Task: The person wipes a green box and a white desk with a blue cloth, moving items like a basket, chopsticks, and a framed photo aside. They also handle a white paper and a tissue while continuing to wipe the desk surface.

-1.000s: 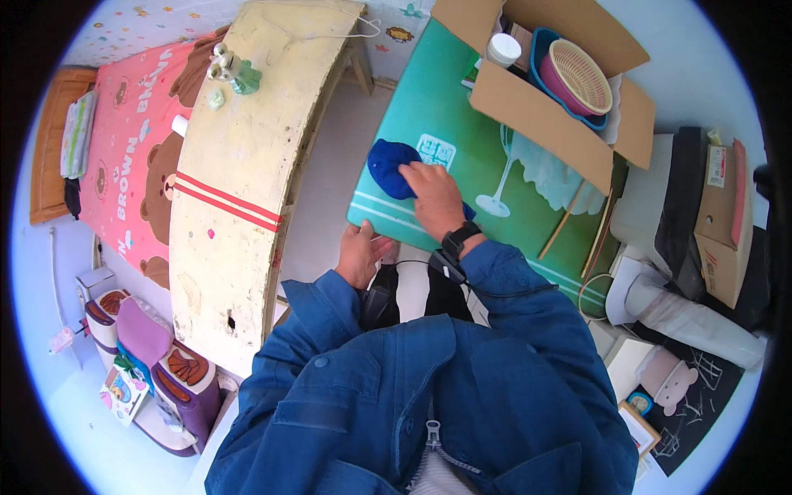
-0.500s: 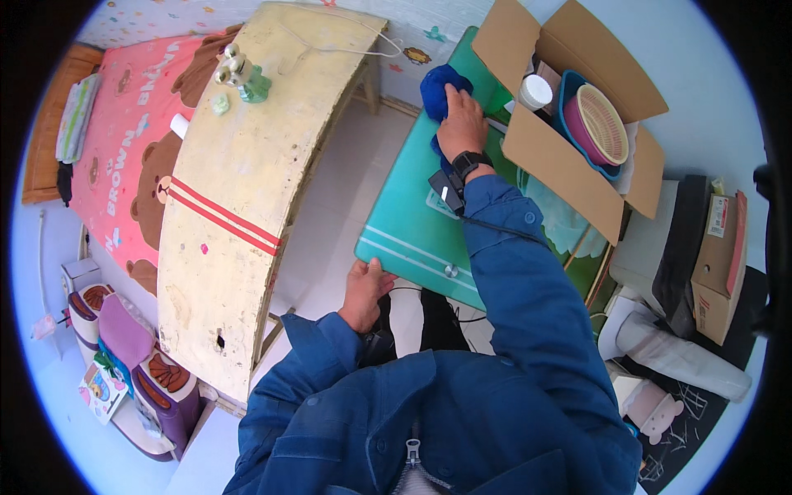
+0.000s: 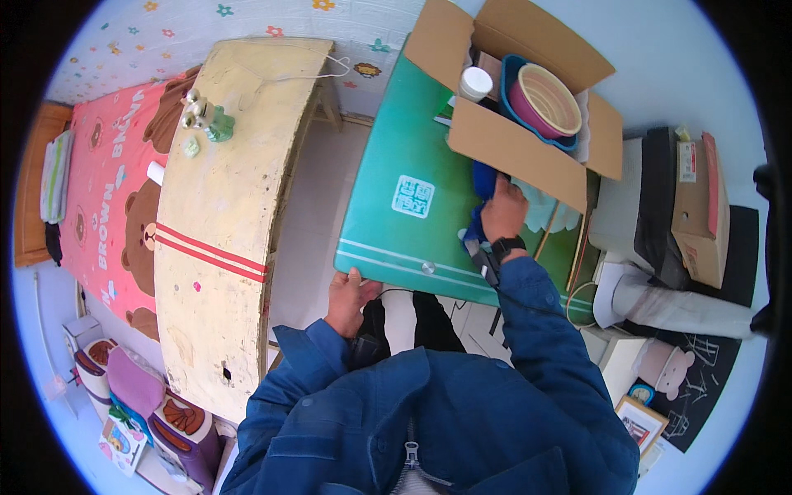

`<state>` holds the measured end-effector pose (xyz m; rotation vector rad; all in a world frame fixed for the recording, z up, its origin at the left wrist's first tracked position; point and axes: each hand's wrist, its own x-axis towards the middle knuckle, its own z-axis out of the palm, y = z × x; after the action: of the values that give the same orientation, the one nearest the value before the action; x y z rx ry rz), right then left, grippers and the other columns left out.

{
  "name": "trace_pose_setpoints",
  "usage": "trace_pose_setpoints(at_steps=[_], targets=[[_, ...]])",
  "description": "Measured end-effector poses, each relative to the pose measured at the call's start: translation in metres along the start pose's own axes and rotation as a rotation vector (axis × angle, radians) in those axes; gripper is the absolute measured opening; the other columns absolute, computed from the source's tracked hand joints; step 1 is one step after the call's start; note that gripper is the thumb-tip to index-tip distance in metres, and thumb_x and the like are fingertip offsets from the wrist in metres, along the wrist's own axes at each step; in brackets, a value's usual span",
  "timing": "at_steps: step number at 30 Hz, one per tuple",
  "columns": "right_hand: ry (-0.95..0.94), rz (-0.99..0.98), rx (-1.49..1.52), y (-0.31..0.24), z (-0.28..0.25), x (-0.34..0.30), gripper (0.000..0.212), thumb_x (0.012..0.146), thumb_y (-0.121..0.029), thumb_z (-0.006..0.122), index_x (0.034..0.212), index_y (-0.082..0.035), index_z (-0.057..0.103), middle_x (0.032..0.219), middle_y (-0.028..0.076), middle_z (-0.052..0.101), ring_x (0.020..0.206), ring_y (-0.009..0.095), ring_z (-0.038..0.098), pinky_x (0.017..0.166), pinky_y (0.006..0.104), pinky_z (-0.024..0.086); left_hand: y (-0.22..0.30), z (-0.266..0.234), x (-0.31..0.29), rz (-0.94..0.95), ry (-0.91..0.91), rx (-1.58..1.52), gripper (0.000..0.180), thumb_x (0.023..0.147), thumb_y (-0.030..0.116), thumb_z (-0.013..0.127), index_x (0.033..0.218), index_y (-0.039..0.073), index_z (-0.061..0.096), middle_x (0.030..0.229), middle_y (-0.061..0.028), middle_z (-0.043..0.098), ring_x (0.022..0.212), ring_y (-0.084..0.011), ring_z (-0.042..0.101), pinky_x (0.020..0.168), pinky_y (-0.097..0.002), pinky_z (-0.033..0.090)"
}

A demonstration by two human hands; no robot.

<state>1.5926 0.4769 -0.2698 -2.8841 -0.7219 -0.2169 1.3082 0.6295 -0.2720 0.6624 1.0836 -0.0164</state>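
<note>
1. As you bend over the green table (image 3: 375, 219) in the head view, your right hand (image 3: 505, 213) has its fingers bunched on a blue cloth (image 3: 484, 179). Part of the cloth shows beyond the fingertips, part on the left side of the palm.
2. Cloth position: on the tabletop, right of a white square pattern (image 3: 413, 196), its far end at the lower edge of the near flap of your cardboard box (image 3: 518, 159). Whether it runs under that flap, you cannot tell.
3. Your left hand (image 3: 346, 304) is at the near left corner of the table, thumb at the edge, the other fingers reaching out just below it. Pinching or merely resting: cannot tell.
4. Open box, on the same table: it holds a blue basin (image 3: 510, 70), a pink basin with a cream basket (image 3: 549, 95) in it, and a white round container (image 3: 476, 82).
5. On your right wrist sits a black watch (image 3: 507, 246); a silvery disc (image 3: 428, 268) lies near the front edge, between your hands.
6. To your left, well apart from the cloth: a worn pale table (image 3: 219, 202) with two red stripes, bearing a green glass figure (image 3: 219, 124).
</note>
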Motion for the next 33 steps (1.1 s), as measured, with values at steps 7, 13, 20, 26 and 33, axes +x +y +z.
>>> trace_pose_setpoints(at_steps=[7, 13, 20, 26, 33], targets=[[-0.084, -0.387, 0.331, -0.107, 0.010, -0.022, 0.040, 0.075, 0.001, 0.053, 0.114, -0.008, 0.055, 0.115, 0.016, 0.059, 0.110, 0.035, 0.053, 0.090, 0.0444, 0.045, -0.003, -0.006, 0.010, -0.038, 0.046, 0.091, 0.033, 0.102, 0.036, 0.041, 0.121, 0.009, 0.045, 0.118, -0.0119, 0.057, 0.103, -0.0238, 0.060, 0.086, -0.0383, 0.049], [-0.191, -0.689, 0.423, -0.072, -0.016, -0.098, 0.035, 0.083, -0.011, 0.051, 0.117, -0.012, 0.059, 0.125, 0.012, 0.057, 0.119, 0.031, 0.051, 0.099, 0.0410, 0.041, -0.001, -0.012, 0.006, 0.010, -0.081, 0.111, 0.040, 0.101, 0.040, 0.043, 0.125, 0.008, 0.044, 0.124, -0.0128, 0.055, 0.106, -0.0264, 0.060, 0.087, -0.0394, 0.049], [-0.159, -0.309, 0.245, 0.017, -0.042, -0.105, 0.050, 0.070, 0.007, 0.055, 0.118, -0.005, 0.058, 0.121, 0.016, 0.058, 0.110, 0.037, 0.052, 0.094, 0.0450, 0.043, -0.001, -0.002, 0.004, 0.003, 0.015, 0.084, 0.039, 0.101, 0.038, 0.044, 0.122, 0.005, 0.042, 0.124, -0.0152, 0.052, 0.113, -0.0299, 0.056, 0.096, -0.0439, 0.045], [-0.193, -0.602, 0.390, -0.075, -0.025, -0.128, 0.043, 0.075, -0.002, 0.053, 0.118, -0.006, 0.056, 0.119, 0.016, 0.057, 0.110, 0.034, 0.052, 0.093, 0.0432, 0.043, -0.003, 0.000, 0.005, 0.002, 0.070, 0.095, 0.037, 0.101, 0.037, 0.043, 0.120, 0.006, 0.042, 0.122, -0.0148, 0.053, 0.111, -0.0305, 0.055, 0.097, -0.0430, 0.044], [-0.285, -0.565, 0.331, 0.005, -0.047, -0.160, 0.043, 0.079, -0.001, 0.054, 0.121, -0.009, 0.056, 0.126, 0.013, 0.056, 0.115, 0.033, 0.051, 0.099, 0.0426, 0.041, -0.003, -0.004, 0.009, -0.017, 0.039, 0.052, 0.036, 0.101, 0.037, 0.044, 0.119, 0.007, 0.045, 0.119, -0.0135, 0.054, 0.106, -0.0254, 0.058, 0.088, -0.0388, 0.047]])
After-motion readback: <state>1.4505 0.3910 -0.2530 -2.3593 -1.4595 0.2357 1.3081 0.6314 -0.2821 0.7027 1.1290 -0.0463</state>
